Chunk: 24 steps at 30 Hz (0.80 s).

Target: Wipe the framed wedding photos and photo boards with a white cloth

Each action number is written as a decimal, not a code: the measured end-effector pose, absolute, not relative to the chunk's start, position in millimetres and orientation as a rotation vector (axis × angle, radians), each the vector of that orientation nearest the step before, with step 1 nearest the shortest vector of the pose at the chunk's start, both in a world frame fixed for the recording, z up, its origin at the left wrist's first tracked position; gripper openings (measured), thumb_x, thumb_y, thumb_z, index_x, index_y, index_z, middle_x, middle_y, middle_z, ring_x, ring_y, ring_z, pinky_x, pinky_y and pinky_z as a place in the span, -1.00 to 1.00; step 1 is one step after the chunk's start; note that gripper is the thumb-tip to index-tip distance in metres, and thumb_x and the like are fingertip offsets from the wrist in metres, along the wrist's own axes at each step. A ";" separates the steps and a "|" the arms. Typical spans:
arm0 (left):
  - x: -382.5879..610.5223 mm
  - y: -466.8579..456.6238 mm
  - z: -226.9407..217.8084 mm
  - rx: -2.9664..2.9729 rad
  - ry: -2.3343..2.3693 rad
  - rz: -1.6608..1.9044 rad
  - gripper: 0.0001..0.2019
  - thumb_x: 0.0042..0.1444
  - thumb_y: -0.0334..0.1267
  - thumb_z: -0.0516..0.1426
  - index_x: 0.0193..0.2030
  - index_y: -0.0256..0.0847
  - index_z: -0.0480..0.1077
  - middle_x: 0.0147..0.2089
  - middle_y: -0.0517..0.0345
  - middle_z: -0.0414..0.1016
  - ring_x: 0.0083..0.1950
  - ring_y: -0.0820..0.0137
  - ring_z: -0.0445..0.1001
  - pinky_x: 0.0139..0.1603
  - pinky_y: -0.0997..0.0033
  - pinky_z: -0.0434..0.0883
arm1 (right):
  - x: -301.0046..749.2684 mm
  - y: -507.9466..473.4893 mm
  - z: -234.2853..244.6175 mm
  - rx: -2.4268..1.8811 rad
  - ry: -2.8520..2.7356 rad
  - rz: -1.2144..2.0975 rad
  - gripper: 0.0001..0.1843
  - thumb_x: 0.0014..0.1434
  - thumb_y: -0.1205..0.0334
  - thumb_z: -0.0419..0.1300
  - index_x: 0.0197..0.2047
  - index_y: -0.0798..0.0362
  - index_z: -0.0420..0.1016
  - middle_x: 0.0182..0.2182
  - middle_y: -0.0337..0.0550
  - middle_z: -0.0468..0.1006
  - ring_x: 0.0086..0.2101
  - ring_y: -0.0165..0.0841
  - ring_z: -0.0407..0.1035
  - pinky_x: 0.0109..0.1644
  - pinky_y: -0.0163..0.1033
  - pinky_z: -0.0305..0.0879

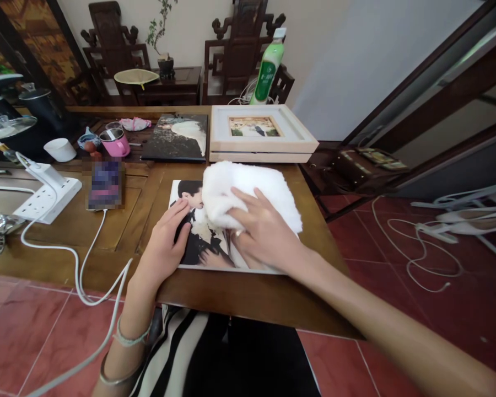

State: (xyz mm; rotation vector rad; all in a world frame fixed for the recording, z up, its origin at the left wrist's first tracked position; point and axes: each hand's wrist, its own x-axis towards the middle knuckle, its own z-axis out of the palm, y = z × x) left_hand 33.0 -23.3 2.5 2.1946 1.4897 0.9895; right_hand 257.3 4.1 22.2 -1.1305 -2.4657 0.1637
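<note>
A printed photo panel lies flat on the wooden table near its front edge, showing dark-haired figures in black and white. My left hand rests on the panel's left side, fingers stretched out and thumb apart, holding nothing. Over the panel's upper right lies a folded white towel, which hides that part of the picture. My right hand presses on the towel and grips its near left edge; the fingers are partly spread over the fluffy cloth and the thumb side is partly hidden.
Behind the panel lie a dark photo panel and a pale wood picture frame, with a green bottle beyond. To the left are a phone, a power strip, a pink mug and trailing white cables.
</note>
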 end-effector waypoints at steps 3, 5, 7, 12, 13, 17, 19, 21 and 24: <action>33.5 -22.9 2.7 2.188 1.493 0.989 -0.60 0.30 -0.31 -0.01 0.24 -0.27 0.33 0.34 -0.13 0.30 0.39 0.22 0.23 0.41 0.03 0.17 | 262.4 -46.4 20.4 -1.010 -2.504 0.214 -0.53 -0.11 0.53 0.01 -0.15 0.12 0.54 0.24 0.12 0.36 0.31 0.01 0.02 0.33 0.36 -0.11; 34.2 -22.9 3.3 2.178 1.499 0.981 -0.60 0.30 -0.31 -0.02 0.24 -0.28 0.33 0.34 -0.13 0.30 0.39 0.21 0.22 0.41 0.01 0.16 | 266.5 -76.3 20.1 -0.934 -2.498 0.223 -0.58 -0.16 0.55 0.00 -0.25 0.09 0.53 0.26 0.07 0.33 0.33 -0.02 -0.03 0.35 0.35 -0.14; 34.8 -23.1 3.8 2.172 1.500 0.983 -0.60 0.30 -0.31 -0.02 0.24 -0.27 0.33 0.34 -0.12 0.30 0.39 0.21 0.22 0.41 0.00 0.16 | 271.0 -95.7 21.1 -0.884 -2.508 0.239 -0.60 -0.19 0.56 0.00 -0.32 0.07 0.51 0.27 0.03 0.32 0.35 -0.04 -0.07 0.37 0.33 -0.16; 36.6 -23.4 4.0 2.176 1.490 0.992 -0.60 0.30 -0.31 -0.01 0.25 -0.22 0.32 0.34 -0.08 0.30 0.39 0.22 0.22 0.41 -0.01 0.16 | 279.3 -81.9 25.6 -0.836 -2.607 0.292 -0.50 -0.20 0.56 0.01 -0.20 0.05 0.53 0.30 -0.06 0.28 0.35 -0.09 -0.06 0.37 0.28 -0.13; 37.1 -23.4 4.0 2.178 1.489 0.991 -0.60 0.30 -0.31 -0.01 0.25 -0.24 0.32 0.34 -0.09 0.30 0.39 0.22 0.21 0.41 0.00 0.16 | 279.3 -70.2 26.1 -0.849 -2.624 0.292 -0.48 -0.19 0.56 0.01 -0.16 0.05 0.54 0.30 -0.06 0.28 0.34 -0.09 -0.05 0.37 0.28 -0.12; 38.3 -23.4 4.3 2.173 1.502 0.988 -0.60 0.30 -0.30 -0.01 0.24 -0.28 0.33 0.34 -0.11 0.30 0.39 0.21 0.22 0.41 0.03 0.16 | 272.3 -10.2 26.7 -0.945 -2.616 0.240 -0.46 -0.09 0.55 0.05 -0.03 0.08 0.52 0.27 0.05 0.32 0.32 -0.05 0.03 0.35 0.29 -0.10; 38.2 -23.4 4.4 2.170 1.508 0.986 -0.60 0.30 -0.29 -0.01 0.24 -0.27 0.34 0.34 -0.10 0.30 0.38 0.21 0.23 0.41 0.05 0.17 | 265.5 19.8 26.8 -1.009 -2.598 0.209 -0.49 -0.04 0.53 0.08 0.00 0.11 0.51 0.23 0.12 0.37 0.31 -0.03 0.05 0.34 0.29 -0.09; 37.5 -23.4 4.3 2.175 1.506 0.987 -0.60 0.31 -0.30 -0.01 0.24 -0.30 0.34 0.33 -0.12 0.30 0.38 0.22 0.23 0.41 0.06 0.17 | 258.2 43.1 27.2 -1.080 -2.588 0.194 -0.49 -0.02 0.53 0.08 0.02 0.13 0.49 0.19 0.16 0.42 0.31 -0.02 0.06 0.33 0.30 -0.07; 36.2 -23.2 3.6 2.180 1.500 0.990 -0.60 0.31 -0.30 -0.01 0.24 -0.31 0.33 0.33 -0.14 0.30 0.39 0.23 0.23 0.41 0.05 0.17 | 250.1 55.4 27.6 -1.139 -2.566 0.182 -0.48 -0.02 0.54 0.05 0.03 0.14 0.47 0.16 0.16 0.44 0.30 0.00 0.07 0.31 0.30 -0.07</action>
